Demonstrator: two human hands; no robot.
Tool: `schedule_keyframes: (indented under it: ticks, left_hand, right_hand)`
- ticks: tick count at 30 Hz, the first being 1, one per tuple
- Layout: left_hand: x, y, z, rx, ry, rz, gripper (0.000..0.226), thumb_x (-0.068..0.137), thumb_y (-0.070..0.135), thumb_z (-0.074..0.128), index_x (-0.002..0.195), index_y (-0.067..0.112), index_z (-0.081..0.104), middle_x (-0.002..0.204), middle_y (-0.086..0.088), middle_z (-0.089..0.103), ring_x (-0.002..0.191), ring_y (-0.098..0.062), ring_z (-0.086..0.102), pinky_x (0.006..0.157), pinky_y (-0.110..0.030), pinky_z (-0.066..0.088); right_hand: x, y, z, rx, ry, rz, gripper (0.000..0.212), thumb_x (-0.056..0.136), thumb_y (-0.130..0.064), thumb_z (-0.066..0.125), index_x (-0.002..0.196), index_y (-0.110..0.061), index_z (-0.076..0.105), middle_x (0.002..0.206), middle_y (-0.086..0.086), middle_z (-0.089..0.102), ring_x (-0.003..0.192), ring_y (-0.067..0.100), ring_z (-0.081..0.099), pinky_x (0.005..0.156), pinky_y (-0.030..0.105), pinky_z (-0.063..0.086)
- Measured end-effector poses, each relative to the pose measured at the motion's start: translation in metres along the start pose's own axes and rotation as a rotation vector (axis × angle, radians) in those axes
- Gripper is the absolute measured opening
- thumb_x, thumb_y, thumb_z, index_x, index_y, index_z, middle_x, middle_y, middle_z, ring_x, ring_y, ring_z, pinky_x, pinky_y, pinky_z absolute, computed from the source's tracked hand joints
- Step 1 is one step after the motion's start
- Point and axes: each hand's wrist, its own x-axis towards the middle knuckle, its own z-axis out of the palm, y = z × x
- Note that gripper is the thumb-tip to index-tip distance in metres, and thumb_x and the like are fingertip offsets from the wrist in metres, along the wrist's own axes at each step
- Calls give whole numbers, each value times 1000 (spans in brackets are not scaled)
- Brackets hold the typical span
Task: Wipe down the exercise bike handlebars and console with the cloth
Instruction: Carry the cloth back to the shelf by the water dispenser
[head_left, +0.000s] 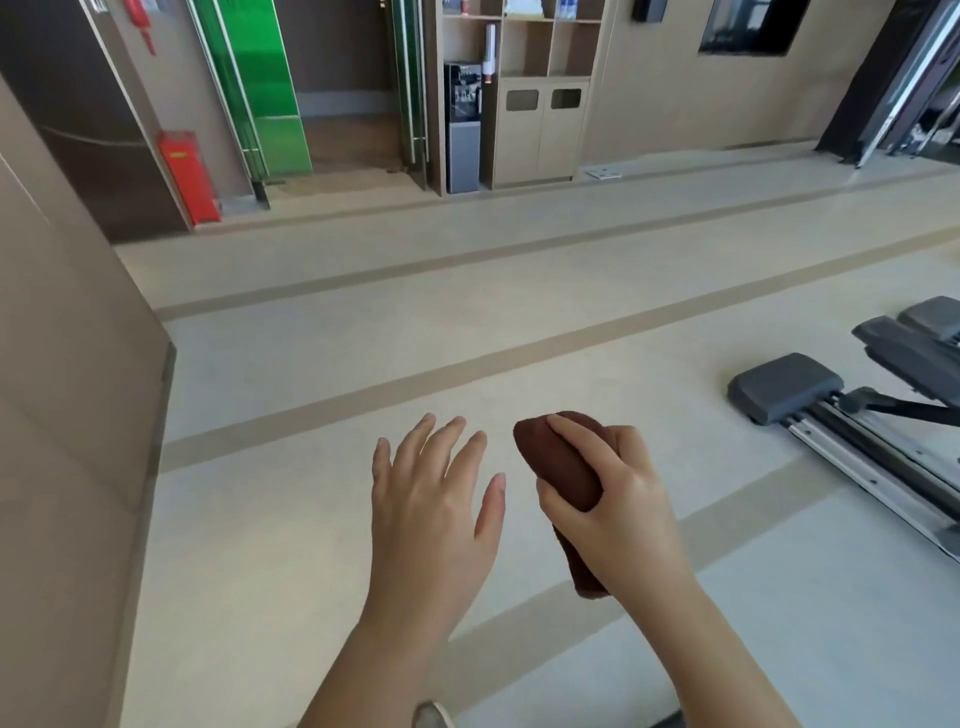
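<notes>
Right hand (623, 509) clenched round brown cloth (556, 467), likely bunched ready for wiping; left hand (431, 493) just beside, fingers spread, grasping nothing. No bike in view; gym machine (784, 387) right of hands.

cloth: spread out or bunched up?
Bunched up. The brown cloth is a compact wad gripped in the right hand, one end hanging below.

dark brown cloth (563, 470), beige striped floor (519, 291)
</notes>
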Motion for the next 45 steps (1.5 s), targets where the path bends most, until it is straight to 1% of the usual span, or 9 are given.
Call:
schedule_keyframes:
  ticks: [7,11,14,18,22,26,31,36,45]
  left_hand:
    - [115,-86,51,27,-12,-20,42,85,36,40,104,11,69,112,-7,66,112,-29,54,95,-59,37]
    - [159,-108,86,5,-54,-1,42,85,36,39,104,12,68,113,-6,66,113,-26,52,95,-60,36]
    - [195,-121,117,4,-78,20,43,85,37,38,103,12,69,112,-7,66,110,-29,58,93,-60,37]
    - [258,-146,170,-25,-86,36,41,86,36,40,104,12,68,114,-7,65,113,-28,53,95,-58,37]
    - [354,-166,243,-33,-64,85,42,85,35,40,104,10,68,113,-8,65,111,-31,56,96,-59,35]
    - [445,-164,299,-43,-63,133,41,85,33,41,104,9,68,113,-9,65,111,-31,57,95,-59,36]
    - [550,-176,365,-44,-66,145,41,85,33,41,105,9,67,114,-9,64,112,-31,56,96,-58,35]
    - [628,-209,429,6,-91,111,34,80,30,56,104,10,69,113,-10,66,109,-32,59,94,-61,35]
    - [802,-319,551,27,-122,35,39,78,34,55,105,11,69,113,-12,66,107,-34,61,91,-63,36]
  right_hand:
    - [136,-17,68,-28,-36,-17,52,74,-23,69,121,-40,54,105,-7,48,92,16,57,75,25,46]
    - [190,-4,92,-16,-35,25,52,74,-23,69,121,-38,55,106,-6,49,93,18,57,77,25,45]
    - [237,9,109,-15,-37,50,52,74,-23,69,122,-38,55,106,-6,48,94,17,57,78,25,44]
    - [316,36,135,22,-8,72,53,74,-21,70,122,-36,55,106,-5,49,95,17,56,80,23,42]
    - [425,78,162,59,43,89,52,74,-21,71,122,-36,55,108,-6,50,91,11,55,73,8,37]
    - [513,106,167,74,37,105,52,75,-22,70,122,-37,54,108,-7,49,91,9,53,72,3,36]
    - [632,136,180,52,54,108,52,75,-21,70,123,-36,54,109,-8,47,95,13,55,78,16,38]
    - [729,163,212,-9,40,105,53,74,-21,71,123,-35,55,109,-5,49,94,14,56,77,18,39]
    - [960,184,323,-8,4,79,52,75,-22,69,123,-33,55,112,0,49,99,20,55,83,25,43]
